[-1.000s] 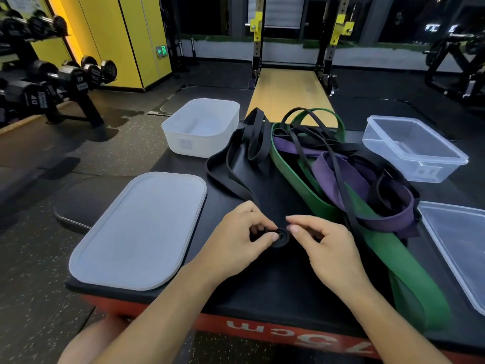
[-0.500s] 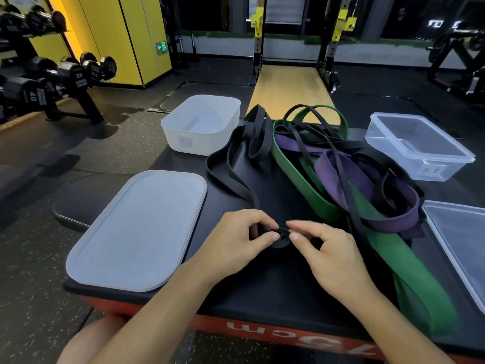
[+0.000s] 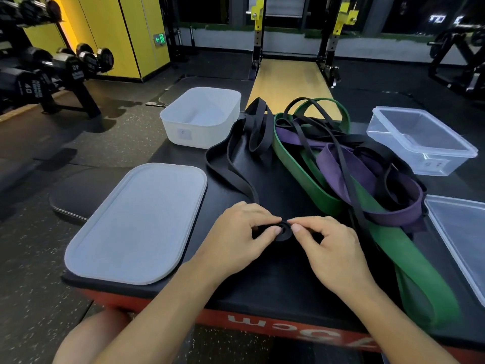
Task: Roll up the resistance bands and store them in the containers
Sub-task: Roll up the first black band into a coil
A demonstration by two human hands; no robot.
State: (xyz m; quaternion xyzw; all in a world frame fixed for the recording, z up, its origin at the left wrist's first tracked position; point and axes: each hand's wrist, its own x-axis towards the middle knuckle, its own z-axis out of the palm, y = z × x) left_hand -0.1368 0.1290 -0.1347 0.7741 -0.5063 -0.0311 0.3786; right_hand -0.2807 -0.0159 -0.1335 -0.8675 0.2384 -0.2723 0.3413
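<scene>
My left hand (image 3: 236,237) and right hand (image 3: 333,248) both pinch the small black coil (image 3: 284,233) between them on the bench (image 3: 262,279). The unrolled black band (image 3: 228,177) runs forward past my left hand, toward the white container (image 3: 202,116).

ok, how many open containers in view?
2. A white container sits far left, beyond the white lid. A clear container sits far right, beyond the clear lid. Both are empty. None seems hidden.

Your left hand (image 3: 236,237): fingers curled, pinching the black roll (image 3: 284,233) from 9 o'clock.
Your right hand (image 3: 330,248): pinching it from 3 o'clock.
</scene>
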